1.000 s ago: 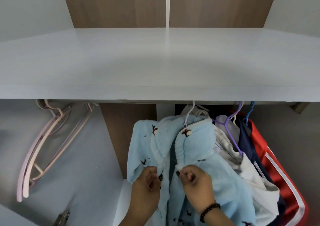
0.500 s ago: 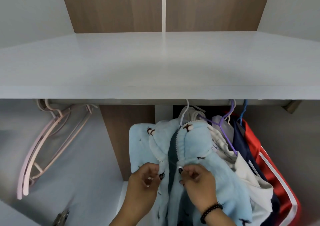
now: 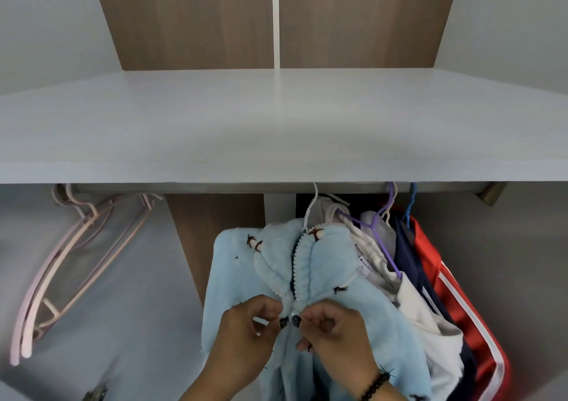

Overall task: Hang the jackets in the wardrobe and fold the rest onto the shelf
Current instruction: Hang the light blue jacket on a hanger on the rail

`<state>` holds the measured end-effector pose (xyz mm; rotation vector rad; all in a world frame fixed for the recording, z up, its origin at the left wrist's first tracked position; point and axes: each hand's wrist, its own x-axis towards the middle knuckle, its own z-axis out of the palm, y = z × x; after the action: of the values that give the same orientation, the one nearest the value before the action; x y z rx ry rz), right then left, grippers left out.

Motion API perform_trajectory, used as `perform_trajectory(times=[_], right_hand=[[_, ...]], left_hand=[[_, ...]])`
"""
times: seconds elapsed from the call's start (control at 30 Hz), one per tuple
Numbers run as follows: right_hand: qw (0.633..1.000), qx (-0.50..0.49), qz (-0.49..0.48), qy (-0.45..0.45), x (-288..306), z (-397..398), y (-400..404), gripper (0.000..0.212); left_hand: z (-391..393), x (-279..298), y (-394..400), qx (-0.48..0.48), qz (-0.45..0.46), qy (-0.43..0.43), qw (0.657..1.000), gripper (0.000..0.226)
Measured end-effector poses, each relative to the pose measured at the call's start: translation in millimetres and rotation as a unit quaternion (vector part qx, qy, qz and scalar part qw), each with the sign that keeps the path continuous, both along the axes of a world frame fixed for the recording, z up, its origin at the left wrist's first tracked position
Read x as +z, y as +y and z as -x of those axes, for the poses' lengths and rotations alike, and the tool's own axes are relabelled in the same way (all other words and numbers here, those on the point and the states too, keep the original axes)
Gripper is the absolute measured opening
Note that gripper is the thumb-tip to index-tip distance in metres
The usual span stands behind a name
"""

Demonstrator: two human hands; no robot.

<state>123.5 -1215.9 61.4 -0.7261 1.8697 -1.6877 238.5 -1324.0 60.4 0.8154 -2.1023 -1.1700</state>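
A light blue fleece jacket hangs on a white hanger from the rail under the white shelf. My left hand pinches the left front edge just below the collar. My right hand, with a black bead bracelet at the wrist, pinches the right edge. The two edges meet at a dark button between my fingertips. To the right hang a white garment on a purple hanger, a navy one and a red jacket with white stripes.
Several empty pink hangers hang at the left end of the rail. Brown wooden back panels rise behind the shelf. A metal hinge shows at the lower left. The shelf top is bare.
My hands have drawn the two front edges of the blue jacket together, closing the gap below the collar. The view has tilted up slightly.
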Motion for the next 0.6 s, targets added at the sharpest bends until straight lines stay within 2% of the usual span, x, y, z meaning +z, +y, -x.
perform_trajectory(times=[0.1,0.27,0.37,0.5,0.6], right_hand=[[1.000,-0.004,0.006,-0.009,2,-1,1,0.017],[0.999,-0.013,0.037,-0.020,6,-4,-1,0.016],[0.998,-0.023,0.059,-0.005,7,-4,-2,0.016],[0.993,-0.058,0.092,0.057,5,-1,-4,0.025],[0.976,-0.107,0.099,0.161,-1,-3,-1,0.033]], left_hand=[[-1,8,1,-0.020,0.006,-0.002,1.000,0.048],[-4,20,-1,-0.028,-0.047,0.001,0.999,0.049],[-5,27,-2,-0.031,-0.076,0.005,0.997,0.040],[0,40,-3,-0.070,-0.057,0.002,0.996,0.032],[9,47,-3,-0.073,-0.111,0.030,0.991,0.015]])
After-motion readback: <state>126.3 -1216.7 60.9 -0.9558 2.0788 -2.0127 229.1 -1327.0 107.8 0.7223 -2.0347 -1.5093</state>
